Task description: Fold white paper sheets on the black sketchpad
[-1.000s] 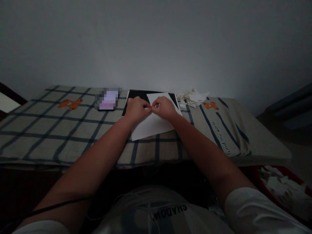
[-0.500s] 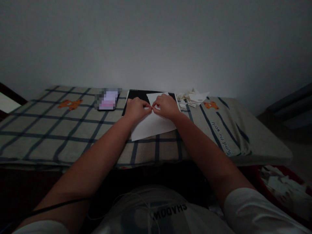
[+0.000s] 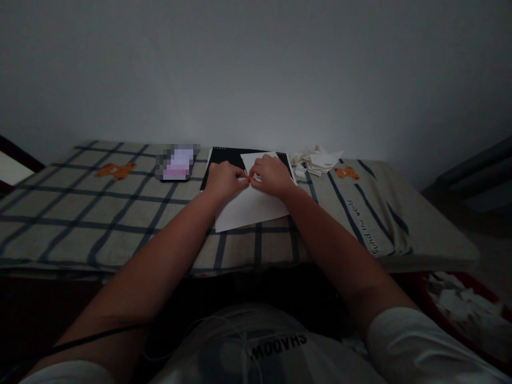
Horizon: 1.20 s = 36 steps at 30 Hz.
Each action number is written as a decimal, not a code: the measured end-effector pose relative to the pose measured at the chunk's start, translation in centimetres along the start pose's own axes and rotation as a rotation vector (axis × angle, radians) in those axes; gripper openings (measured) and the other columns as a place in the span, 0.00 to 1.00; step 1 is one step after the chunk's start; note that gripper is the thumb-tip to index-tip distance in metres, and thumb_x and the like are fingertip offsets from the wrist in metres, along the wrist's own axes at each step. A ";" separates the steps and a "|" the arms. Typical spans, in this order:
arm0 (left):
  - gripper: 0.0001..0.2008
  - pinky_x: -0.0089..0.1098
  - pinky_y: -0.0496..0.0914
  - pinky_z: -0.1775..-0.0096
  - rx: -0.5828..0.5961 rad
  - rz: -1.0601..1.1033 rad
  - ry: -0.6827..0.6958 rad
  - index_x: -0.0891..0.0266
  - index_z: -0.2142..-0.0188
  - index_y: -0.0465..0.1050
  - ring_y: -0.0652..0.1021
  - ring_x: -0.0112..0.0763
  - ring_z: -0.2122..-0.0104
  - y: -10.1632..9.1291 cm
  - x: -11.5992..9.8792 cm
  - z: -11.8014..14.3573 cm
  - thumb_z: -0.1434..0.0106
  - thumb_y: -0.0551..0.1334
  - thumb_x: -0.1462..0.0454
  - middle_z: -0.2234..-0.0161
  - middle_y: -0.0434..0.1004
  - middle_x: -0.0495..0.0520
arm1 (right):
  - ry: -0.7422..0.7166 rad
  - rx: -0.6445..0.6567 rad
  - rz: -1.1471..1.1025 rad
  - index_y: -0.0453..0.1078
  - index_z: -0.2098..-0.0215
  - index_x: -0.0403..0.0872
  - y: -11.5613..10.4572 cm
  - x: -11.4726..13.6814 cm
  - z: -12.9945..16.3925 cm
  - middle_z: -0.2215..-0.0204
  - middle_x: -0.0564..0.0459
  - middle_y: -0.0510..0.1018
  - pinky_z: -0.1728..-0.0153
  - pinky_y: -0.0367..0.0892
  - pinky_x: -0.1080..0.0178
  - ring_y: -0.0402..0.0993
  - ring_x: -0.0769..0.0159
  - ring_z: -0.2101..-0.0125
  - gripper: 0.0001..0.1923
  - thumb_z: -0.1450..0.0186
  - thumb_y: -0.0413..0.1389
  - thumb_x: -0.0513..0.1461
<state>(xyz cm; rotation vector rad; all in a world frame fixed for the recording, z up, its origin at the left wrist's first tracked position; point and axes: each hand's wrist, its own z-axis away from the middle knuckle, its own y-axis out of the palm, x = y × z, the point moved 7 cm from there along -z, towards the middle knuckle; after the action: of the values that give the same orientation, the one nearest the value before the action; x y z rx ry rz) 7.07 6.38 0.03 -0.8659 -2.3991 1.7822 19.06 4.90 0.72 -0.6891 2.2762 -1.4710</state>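
A white sheet of paper (image 3: 248, 209) lies on the checked cloth, its far part over a black board (image 3: 224, 156). My left hand (image 3: 223, 180) and my right hand (image 3: 270, 176) rest on the sheet side by side. Their fingertips meet at the middle and pinch the paper there. What sits between the fingertips is too small and dark to make out.
A phone (image 3: 176, 162) with a lit screen lies left of the black board. A heap of folded white papers (image 3: 318, 160) sits at the back right. The checked cloth (image 3: 80, 208) covers the table. More white paper pieces (image 3: 460, 304) lie in a red container low at the right.
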 end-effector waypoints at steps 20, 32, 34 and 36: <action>0.10 0.48 0.65 0.47 -0.053 0.092 -0.002 0.53 0.64 0.85 0.78 0.48 0.53 0.1 0.9 -0.3 0.41 0.65 0.56 0.61 0.86 0.54 | 0.145 -0.064 -0.295 0.81 0.63 0.46 1.1 -2.2 -0.3 0.67 0.49 0.79 0.58 0.60 0.60 0.70 0.61 0.61 0.10 0.36 0.56 0.39; 0.12 0.51 0.65 0.48 -0.049 0.074 -0.011 0.54 0.64 0.85 0.78 0.50 0.55 -0.1 0.5 -0.2 0.41 0.65 0.54 0.64 0.85 0.57 | 0.040 -0.030 -0.095 0.81 0.61 0.45 0.0 -0.8 -0.1 0.63 0.46 0.80 0.56 0.57 0.56 0.68 0.56 0.57 0.12 0.33 0.55 0.39; 0.12 0.50 0.65 0.47 -0.044 0.067 -0.007 0.54 0.65 0.85 0.78 0.49 0.56 0.0 0.6 -0.3 0.41 0.64 0.54 0.64 0.85 0.57 | 0.027 -0.026 -0.070 0.81 0.61 0.45 -0.1 -0.6 -0.1 0.62 0.45 0.81 0.56 0.57 0.56 0.68 0.56 0.56 0.12 0.32 0.55 0.39; 0.11 0.50 0.65 0.47 -0.041 0.064 0.000 0.54 0.66 0.85 0.79 0.48 0.57 0.1 0.6 -0.3 0.41 0.65 0.54 0.65 0.84 0.56 | 0.006 -0.019 -0.041 0.81 0.60 0.45 -0.3 -0.2 0.0 0.61 0.44 0.81 0.55 0.56 0.55 0.68 0.55 0.56 0.12 0.32 0.55 0.40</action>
<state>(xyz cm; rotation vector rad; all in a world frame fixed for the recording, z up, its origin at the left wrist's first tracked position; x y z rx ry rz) 6.69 6.96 -0.19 -0.9576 -2.4426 1.7604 19.29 4.97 0.98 -0.7417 2.2963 -1.4731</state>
